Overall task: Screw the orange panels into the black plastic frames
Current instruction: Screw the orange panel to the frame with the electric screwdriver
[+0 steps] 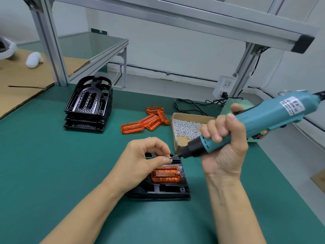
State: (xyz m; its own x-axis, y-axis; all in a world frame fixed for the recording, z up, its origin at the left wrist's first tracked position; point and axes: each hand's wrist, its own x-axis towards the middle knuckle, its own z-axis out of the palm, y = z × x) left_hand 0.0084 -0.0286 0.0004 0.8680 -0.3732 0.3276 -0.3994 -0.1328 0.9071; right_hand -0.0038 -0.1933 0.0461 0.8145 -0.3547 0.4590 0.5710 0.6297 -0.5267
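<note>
Right hand (pixel 226 138): grip fully wrapped round teal electric screwdriver (pixel 260 118), tool tilted, bit pointing down-left. Left hand (pixel 140 161): thumb and forefinger pinched on small screw (pixel 171 157) right at bit tip, other fingers curled.

Below both hands: black plastic frame (pixel 163 189) flat on green desk (pixel 52 173), orange panel (pixel 166 174) seated in it, one screw head visible at panel's upper right corner. Left wrist over frame's left part.

Further back on desk: stack of black frames (pixel 89 104) at left, loose pile of orange panels (pixel 146 120) mid, open cardboard box of silver screws (pixel 186 129) just behind screwdriver nose. Cardboard sheets (pixel 22 81) far left with white object on top.

Aluminium profile rack (pixel 52 50) over desk, power strip (pixel 225 85) on right upright, black cable looped beside it. White wall behind.
</note>
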